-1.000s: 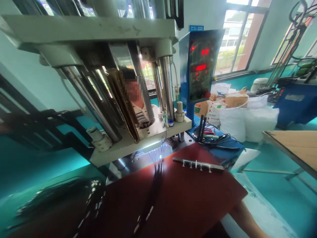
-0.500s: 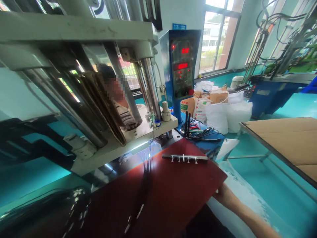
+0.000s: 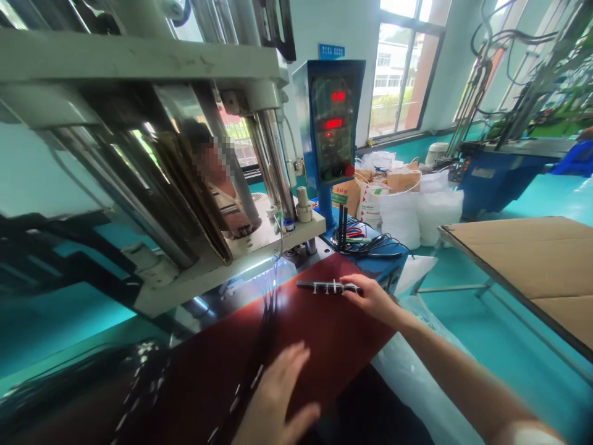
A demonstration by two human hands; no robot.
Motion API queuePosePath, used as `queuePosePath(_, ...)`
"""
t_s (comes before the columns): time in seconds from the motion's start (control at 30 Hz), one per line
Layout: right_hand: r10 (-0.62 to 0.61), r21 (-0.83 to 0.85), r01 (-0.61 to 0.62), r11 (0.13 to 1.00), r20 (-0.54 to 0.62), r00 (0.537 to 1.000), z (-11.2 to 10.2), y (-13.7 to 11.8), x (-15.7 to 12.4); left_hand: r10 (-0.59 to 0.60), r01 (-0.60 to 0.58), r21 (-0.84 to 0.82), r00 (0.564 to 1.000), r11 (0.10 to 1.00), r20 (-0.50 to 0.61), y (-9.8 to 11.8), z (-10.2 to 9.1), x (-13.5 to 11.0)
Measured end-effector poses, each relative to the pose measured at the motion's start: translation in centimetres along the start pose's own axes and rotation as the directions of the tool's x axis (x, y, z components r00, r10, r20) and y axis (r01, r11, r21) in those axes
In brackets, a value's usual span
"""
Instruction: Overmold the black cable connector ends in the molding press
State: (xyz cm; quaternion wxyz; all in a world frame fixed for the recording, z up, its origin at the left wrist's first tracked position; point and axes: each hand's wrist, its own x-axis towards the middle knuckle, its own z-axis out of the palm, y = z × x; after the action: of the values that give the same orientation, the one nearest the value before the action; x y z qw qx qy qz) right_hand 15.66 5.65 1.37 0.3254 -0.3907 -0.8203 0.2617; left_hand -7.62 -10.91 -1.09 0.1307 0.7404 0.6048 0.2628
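Note:
A dark metal bar (image 3: 327,287) with a row of small white pins lies on a dark red board (image 3: 324,321). My right hand (image 3: 373,298) reaches in from the lower right, its fingers closed over the bar's right end. My left hand (image 3: 278,395) lies lower down, open, with its fingers spread on the board's near part. Thin black cables (image 3: 269,315) run down from under the press across the board, left of the bar and ahead of my left hand.
A press with chrome columns (image 3: 273,154) stands beyond the board, with a person (image 3: 227,204) behind it. A blue control box with red displays (image 3: 327,117) stands to its right. White sacks (image 3: 417,216) lie further back, and a cardboard-topped table (image 3: 519,266) stands at right.
My right hand has come in from the lower right and taken the bar's right end. My left hand has entered at the bottom onto the board. The view has shifted slightly.

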Motion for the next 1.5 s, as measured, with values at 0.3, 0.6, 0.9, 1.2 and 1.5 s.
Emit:
queuePosePath(0.3,-0.079,-0.323,0.057,0.945,-0.056,0.995,4.5,2.0,2.6,-0.039,0.067,0.370,0.996,0.927,-0.080,-3.2,6.1,11.7)
queuePosePath(0.6,-0.207,-0.162,0.174,0.971,-0.214,0.955,3.6,-0.9,2.7,-0.031,0.056,0.457,0.998,0.888,-0.063,-2.7,5.7,11.2)
queuePosePath(0.9,-0.308,-0.444,-0.003,0.896,-0.627,0.716,-7.0,-0.5,-1.6,-0.059,0.071,0.472,0.997,0.879,-0.041,-2.1,5.4,10.9)
queuePosePath(1.2,-0.087,-0.491,-0.133,0.861,-0.399,0.913,-5.7,6.0,-8.5,-0.077,0.079,0.465,0.997,0.882,-0.023,-1.8,5.0,11.0)
queuePosePath(1.5,0.102,-0.687,-0.073,0.723,0.001,0.995,3.0,0.1,-0.3,-0.058,0.074,0.468,0.997,0.880,-0.049,-1.8,5.1,10.8)
